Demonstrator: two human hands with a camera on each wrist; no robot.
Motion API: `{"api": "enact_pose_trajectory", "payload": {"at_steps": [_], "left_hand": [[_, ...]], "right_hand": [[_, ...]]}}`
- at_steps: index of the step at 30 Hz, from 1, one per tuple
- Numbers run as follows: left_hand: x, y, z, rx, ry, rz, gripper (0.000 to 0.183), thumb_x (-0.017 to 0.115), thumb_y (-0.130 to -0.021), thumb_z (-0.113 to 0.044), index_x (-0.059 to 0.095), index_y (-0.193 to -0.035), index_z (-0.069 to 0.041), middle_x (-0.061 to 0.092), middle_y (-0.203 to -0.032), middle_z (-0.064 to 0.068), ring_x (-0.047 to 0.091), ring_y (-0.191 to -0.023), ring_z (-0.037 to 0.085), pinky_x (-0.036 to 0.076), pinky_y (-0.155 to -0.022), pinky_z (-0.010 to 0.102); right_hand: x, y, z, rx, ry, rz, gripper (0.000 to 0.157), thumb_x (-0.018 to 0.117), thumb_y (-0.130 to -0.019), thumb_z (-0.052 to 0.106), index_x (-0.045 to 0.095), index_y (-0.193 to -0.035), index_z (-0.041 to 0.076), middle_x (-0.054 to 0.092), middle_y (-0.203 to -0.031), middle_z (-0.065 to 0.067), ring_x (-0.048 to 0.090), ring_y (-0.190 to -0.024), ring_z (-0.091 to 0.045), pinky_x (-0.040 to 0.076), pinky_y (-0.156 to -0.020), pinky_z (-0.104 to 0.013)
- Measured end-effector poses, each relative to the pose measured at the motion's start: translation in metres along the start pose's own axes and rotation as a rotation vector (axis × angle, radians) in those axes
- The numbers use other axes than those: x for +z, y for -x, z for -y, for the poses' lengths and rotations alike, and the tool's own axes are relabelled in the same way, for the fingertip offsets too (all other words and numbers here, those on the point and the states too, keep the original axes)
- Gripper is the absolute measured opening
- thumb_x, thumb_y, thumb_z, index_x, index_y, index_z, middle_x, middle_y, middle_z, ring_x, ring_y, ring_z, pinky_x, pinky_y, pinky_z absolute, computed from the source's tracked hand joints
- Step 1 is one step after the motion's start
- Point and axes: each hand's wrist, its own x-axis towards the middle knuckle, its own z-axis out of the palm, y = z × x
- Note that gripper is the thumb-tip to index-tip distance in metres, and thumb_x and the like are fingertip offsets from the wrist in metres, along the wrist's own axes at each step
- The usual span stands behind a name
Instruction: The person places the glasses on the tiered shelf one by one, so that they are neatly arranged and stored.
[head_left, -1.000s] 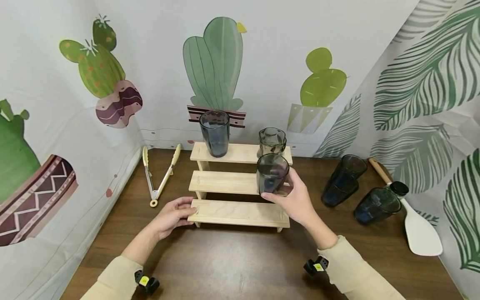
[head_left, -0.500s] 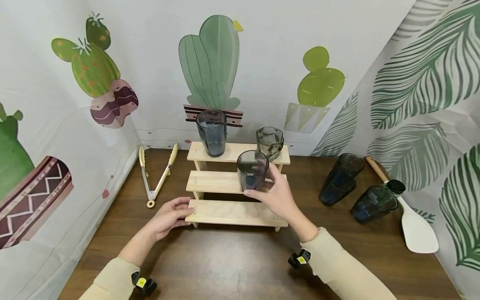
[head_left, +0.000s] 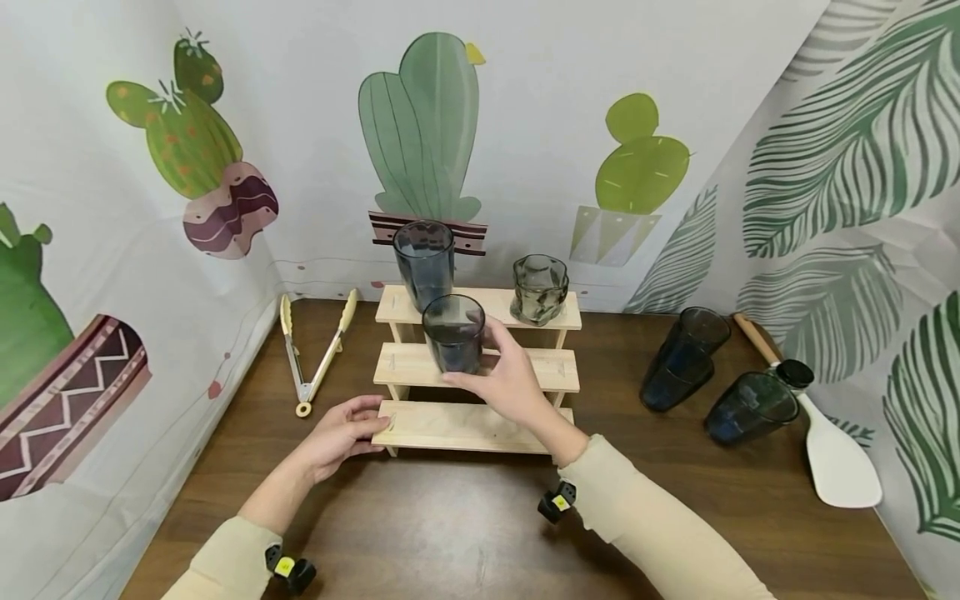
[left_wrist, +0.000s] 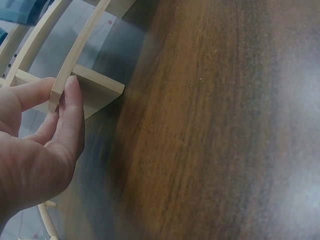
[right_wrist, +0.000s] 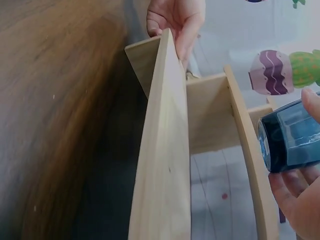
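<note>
Head view: right hand (head_left: 510,385) grips a dark glass (head_left: 453,334) upright over the middle step of the wooden riser (head_left: 472,427), left of centre. Left wrist view alone shows the left hand (left_wrist: 37,150) pinching the bottom step's left end. Bare counter (head_left: 450,533) lies near.

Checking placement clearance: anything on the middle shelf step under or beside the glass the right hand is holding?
Nothing visible. The right hand grips the dark glass over the left part of the middle step, whose visible surface is bare. The tall glass and green glass stand on the top step behind. The left hand holds the bottom step.
</note>
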Motion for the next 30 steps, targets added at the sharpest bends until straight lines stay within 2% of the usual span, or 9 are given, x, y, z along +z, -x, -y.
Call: {"api": "enact_pose_trajectory", "payload": {"at_steps": [7, 13, 25, 30], "left_hand": [[-0.001, 0.000, -0.001, 0.001, 0.001, -0.004, 0.062, 0.067, -0.101, -0.011, 0.035, -0.150, 0.009, 0.060, -0.126, 0.022, 0.069, -0.097, 0.022, 0.061, -0.083, 0.036], [-0.001, 0.001, 0.000, 0.008, 0.003, 0.007, 0.062, 0.067, -0.101, -0.011, 0.035, -0.150, 0.009, 0.060, -0.125, 0.021, 0.069, -0.096, 0.022, 0.060, -0.084, 0.037], [0.000, 0.001, 0.000, 0.010, 0.008, 0.008, 0.062, 0.066, -0.102, -0.010, 0.034, -0.150, 0.009, 0.061, -0.125, 0.021, 0.069, -0.097, 0.022, 0.060, -0.084, 0.037], [0.000, 0.001, 0.000, 0.010, 0.013, 0.010, 0.063, 0.066, -0.102, -0.011, 0.033, -0.152, 0.009, 0.060, -0.127, 0.022, 0.069, -0.098, 0.022, 0.060, -0.084, 0.037]], "right_hand": [[0.022, -0.009, -0.002, -0.034, 0.034, 0.004, 0.087, 0.097, -0.075, 0.017, 0.050, -0.149, 0.018, 0.066, -0.120, -0.004, 0.066, -0.110, -0.019, 0.057, -0.094, -0.034], [0.034, -0.014, -0.002, -0.022, 0.055, -0.003, 0.088, 0.097, -0.075, 0.017, 0.049, -0.149, 0.017, 0.066, -0.120, -0.003, 0.065, -0.109, -0.016, 0.056, -0.094, -0.033], [0.041, -0.016, 0.000, 0.008, 0.064, -0.014, 0.089, 0.096, -0.076, 0.018, 0.048, -0.150, 0.017, 0.067, -0.124, -0.004, 0.066, -0.113, -0.018, 0.056, -0.095, -0.032], [0.038, -0.016, 0.002, 0.042, 0.074, 0.024, 0.090, 0.095, -0.078, 0.023, 0.045, -0.153, 0.018, 0.066, -0.126, -0.004, 0.066, -0.115, -0.018, 0.055, -0.097, -0.032]]}}
